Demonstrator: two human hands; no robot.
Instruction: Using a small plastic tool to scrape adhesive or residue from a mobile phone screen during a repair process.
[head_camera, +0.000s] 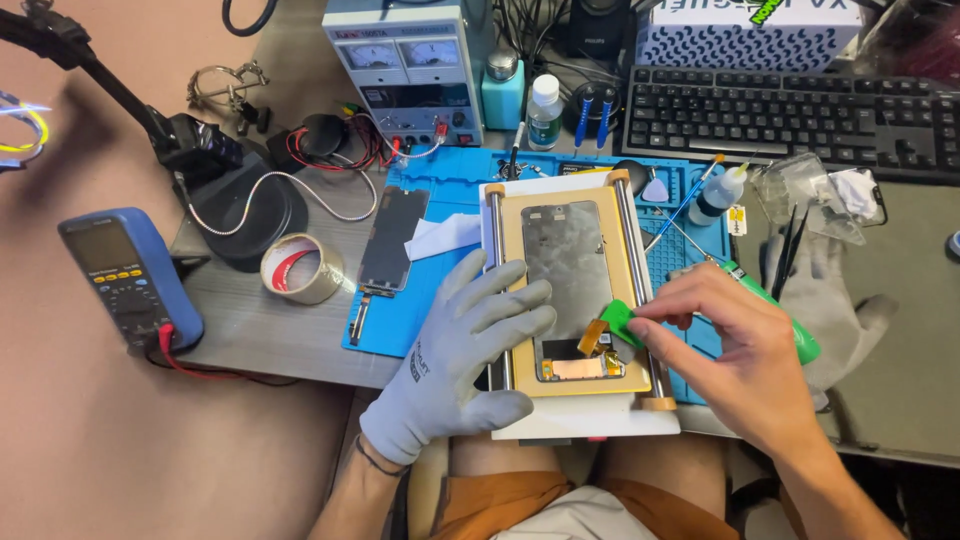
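A phone frame (566, 262) lies in a tan holder on a white separator machine (590, 415) at the table's front edge. My left hand (455, 355), in a grey glove, rests flat on the machine's left side, its fingers touching the holder. My bare right hand (735, 350) pinches a small green plastic pry tool (622, 320) against the frame's lower right, beside an orange flex cable (592, 337). A green-handled tool (778, 312) also runs under that hand.
A blue work mat (440, 170) carries a detached dark screen (393, 238) and a white wipe. A tape roll (301, 268) and a multimeter (128, 275) lie left. A power supply (407, 65), bottles and a keyboard (790, 115) stand behind. A spare grey glove (835, 300) lies right.
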